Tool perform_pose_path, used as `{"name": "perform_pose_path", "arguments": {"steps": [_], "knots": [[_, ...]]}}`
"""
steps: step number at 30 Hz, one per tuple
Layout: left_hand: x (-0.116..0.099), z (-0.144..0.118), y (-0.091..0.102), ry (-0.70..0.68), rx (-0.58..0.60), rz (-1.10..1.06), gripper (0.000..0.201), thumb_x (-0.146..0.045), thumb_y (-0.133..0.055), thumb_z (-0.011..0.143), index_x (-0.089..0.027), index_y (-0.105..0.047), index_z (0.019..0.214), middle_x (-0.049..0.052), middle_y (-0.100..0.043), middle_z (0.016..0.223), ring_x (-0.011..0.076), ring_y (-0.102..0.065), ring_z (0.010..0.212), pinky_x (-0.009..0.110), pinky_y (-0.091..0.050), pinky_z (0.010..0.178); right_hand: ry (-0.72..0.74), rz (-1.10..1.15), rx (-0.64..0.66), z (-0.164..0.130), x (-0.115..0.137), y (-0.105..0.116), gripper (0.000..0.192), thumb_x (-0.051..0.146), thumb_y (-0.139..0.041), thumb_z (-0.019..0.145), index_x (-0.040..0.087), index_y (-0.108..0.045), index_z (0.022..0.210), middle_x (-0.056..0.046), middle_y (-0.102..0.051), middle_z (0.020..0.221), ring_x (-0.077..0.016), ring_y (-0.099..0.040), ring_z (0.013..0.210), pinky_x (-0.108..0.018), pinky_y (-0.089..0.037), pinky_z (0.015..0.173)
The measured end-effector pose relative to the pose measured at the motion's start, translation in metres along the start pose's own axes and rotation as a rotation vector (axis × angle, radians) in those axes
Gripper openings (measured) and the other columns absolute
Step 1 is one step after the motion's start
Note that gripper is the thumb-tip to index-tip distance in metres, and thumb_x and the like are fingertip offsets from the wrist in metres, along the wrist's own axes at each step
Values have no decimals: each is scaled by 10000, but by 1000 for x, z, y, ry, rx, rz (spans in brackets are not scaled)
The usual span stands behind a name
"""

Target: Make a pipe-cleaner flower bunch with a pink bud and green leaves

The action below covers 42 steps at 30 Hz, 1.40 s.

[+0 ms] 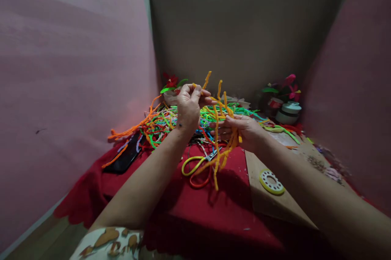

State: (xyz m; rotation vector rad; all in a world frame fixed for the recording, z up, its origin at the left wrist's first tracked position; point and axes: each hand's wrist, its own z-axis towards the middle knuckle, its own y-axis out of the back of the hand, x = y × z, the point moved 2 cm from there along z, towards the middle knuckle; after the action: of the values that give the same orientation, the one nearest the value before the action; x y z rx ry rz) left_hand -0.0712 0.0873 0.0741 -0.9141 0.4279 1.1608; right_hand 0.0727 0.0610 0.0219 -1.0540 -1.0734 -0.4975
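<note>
Several yellow-orange pipe cleaners [232,139] are gathered in my right hand [244,129], its thumb pressed on them while their ends hang down and stick up. My left hand [190,103] is higher and to the left, thumb and fingers pinching a pipe cleaner [207,80] of the same colour. Under the hanging ends, scissors [198,166] with one yellow and one red handle loop lie on the red cloth [183,207]. Behind both hands spreads a tangled heap of many-coloured pipe cleaners [165,119].
A black phone [124,158] lies at the left under some strands. At the right, a yellow-rimmed white disc with holes [271,181] rests on a brown board [259,195]. A lidded pot [288,112] and pink flowers [293,91] stand behind; red flowers [171,80] are back left. Walls close in around.
</note>
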Motion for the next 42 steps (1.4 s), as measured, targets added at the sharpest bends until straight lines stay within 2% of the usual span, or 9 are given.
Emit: {"name": "perform_pose_path", "arguments": {"steps": [5, 9, 11, 14, 18, 27, 32, 37, 42], "knots": [[5, 0, -1, -44, 23, 63, 65, -175, -468, 857, -193, -440, 801, -23, -580, 700, 51, -564, 507, 171, -475, 494, -48, -18, 130, -6, -10, -5, 126, 189, -556, 800, 88, -616, 753, -39, -638, 583, -86, -533, 428, -189, -440, 416], [-12, -16, 15, -213, -142, 154, 156, -163, -579, 780, -206, -473, 886, -6, -577, 832, 43, -535, 530, 142, -390, 403, 66, -42, 42, -10, -10, -3, 100, 178, -601, 780, 85, -615, 746, -31, -650, 629, -14, -387, 350, -133, -299, 340], [-24, -33, 19, -270, -162, 276, 136, -198, -613, 763, -196, -511, 853, -26, -560, 734, 34, -485, 484, 139, -367, 397, 103, -20, 6, -12, -9, -1, 78, 166, -616, 770, 108, -608, 822, -39, -678, 714, -12, -401, 362, -131, -303, 353], [-28, -57, 17, -17, 71, 514, 196, -299, -583, 788, -149, -559, 665, -43, -488, 517, 34, -401, 386, 153, -323, 362, 139, 0, -14, -14, -9, -2, 97, 164, -628, 764, 130, -589, 845, -31, -676, 722, -19, -438, 385, -130, -322, 372], [-10, -70, 8, 367, 381, 555, 290, -395, -602, 752, -120, -606, 663, -2, -584, 592, 56, -484, 422, 159, -359, 372, 132, 23, 15, -18, -13, -9, 112, 160, -646, 741, 137, -589, 833, 18, -611, 641, -22, -454, 395, -124, -327, 372], [16, -62, 0, 603, 318, 43, 378, -283, -722, 650, -142, -583, 971, -17, -605, 602, 64, -503, 392, 182, -419, 404, 50, -5, 22, -30, -15, -20, 199, 93, -560, 683, 176, -550, 863, 5, -624, 617, -62, -497, 408, -161, -377, 391], [17, -62, 0, 588, 370, 47, 251, -279, -713, 651, -124, -616, 822, -18, -579, 563, 62, -496, 402, 177, -395, 405, -5, 37, 5, -32, -17, -14, 192, 156, -569, 727, 187, -522, 910, 5, -614, 619, -85, -525, 425, -166, -384, 362], [20, -58, 3, 537, 385, 16, 128, -215, -664, 682, -126, -572, 696, -93, -359, 408, 10, -307, 319, 146, -227, 348, 20, 71, -69, -29, -20, -5, 127, 250, -557, 802, 221, -479, 898, 22, -613, 606, -78, -512, 389, -120, -283, 287], [21, -60, 4, 656, 310, -45, 142, -157, -662, 643, -136, -546, 723, -64, -472, 501, 34, -455, 410, 137, -304, 401, 86, 112, -122, -27, -22, -3, 96, 246, -550, 800, 226, -472, 852, 32, -636, 691, -100, -557, 411, -159, -347, 283]]}}
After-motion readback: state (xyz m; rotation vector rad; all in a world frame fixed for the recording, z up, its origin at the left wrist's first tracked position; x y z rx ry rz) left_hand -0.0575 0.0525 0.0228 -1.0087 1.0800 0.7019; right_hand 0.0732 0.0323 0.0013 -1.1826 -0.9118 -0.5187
